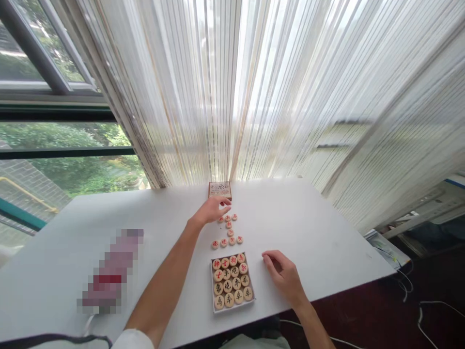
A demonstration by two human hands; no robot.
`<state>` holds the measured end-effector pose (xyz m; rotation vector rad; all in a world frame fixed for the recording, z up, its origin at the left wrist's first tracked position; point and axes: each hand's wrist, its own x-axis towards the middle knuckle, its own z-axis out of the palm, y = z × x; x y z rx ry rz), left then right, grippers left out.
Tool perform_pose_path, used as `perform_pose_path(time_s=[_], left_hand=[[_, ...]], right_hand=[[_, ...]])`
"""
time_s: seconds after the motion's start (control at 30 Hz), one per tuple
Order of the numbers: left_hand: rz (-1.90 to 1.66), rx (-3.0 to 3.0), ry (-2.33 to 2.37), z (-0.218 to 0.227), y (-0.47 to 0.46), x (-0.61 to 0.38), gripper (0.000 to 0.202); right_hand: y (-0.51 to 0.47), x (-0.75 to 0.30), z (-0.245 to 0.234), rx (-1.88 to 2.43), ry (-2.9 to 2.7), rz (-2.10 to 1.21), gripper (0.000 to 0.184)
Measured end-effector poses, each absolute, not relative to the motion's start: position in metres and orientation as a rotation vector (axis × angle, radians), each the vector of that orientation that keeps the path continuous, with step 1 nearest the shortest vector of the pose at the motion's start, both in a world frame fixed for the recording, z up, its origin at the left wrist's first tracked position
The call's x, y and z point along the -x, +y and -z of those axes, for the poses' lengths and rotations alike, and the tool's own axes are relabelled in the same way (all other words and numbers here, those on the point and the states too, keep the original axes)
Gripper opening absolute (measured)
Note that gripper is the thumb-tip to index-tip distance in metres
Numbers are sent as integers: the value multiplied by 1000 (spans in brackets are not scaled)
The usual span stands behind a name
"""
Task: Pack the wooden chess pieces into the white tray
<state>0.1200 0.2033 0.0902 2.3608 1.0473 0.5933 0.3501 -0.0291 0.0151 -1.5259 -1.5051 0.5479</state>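
White-sleeved, holding the left hand [214, 209] out over the pale tabletop [327, 232], hovering by the far end of the loose red-marked discs [232, 241] and just in front of the small patterned box [220, 188]. Pointing thumb and fingers rightward, being unable to tell at this size whether pinching a disc or gripping nothing. Holding the right hand [285, 276] low at the table, near the right side of the open tray [234, 306], curling the fingers loosely toward the thumb, partly hiding the palm and leaving any hold unclear. Facing, between left hand and tray, a far row of three visible discs, two more one behind another, then a near row of four. Having sixteen further discs filling the tray four by four, showing red characters farthest, mixed next, black in the two nearest rows.
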Motion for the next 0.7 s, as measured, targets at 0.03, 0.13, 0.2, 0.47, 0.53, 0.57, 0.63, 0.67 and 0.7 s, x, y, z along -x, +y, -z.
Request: perform_pose_path(time_s=[0.03, 0.13, 0.2, 0.47, 0.53, 0.57, 0.63, 0.67, 0.7], left_hand=[[-575, -2372, 1045, -87, 207, -122, 29], [-529, -2408, 1041, -77, 214, -128, 27], [-505, -2431, 1035, -71, 214, -132, 27], [-477, -2541, 995, -57, 205, -144, 14], [-486, -2557, 1022, -57, 204, -145, 15], [-492, -2563, 1040, -57, 204, -145, 18], [-500, -2570, 1073, -58, 204, -143, 21], [-497, -2573, 1083, -58, 204, -142, 22], [-492, -2575, 1090, -58, 204, -142, 21]], right_hand=[[-28, -350, -15, 1535, -1502, -555, 23], [-26, -350, -17, 1559, -1498, -579, 21], [-26, -351, -18, 1571, -1497, -592, 21], [-23, -349, -17, 1621, -1479, -601, 20], [-22, -349, -17, 1635, -1472, -601, 20], [-23, -348, -17, 1643, -1469, -603, 20], [-23, -348, -17, 1653, -1462, -606, 21], [-23, -349, -16, 1655, -1460, -606, 21], [-23, -349, -16, 1656, -1460, -606, 21]])
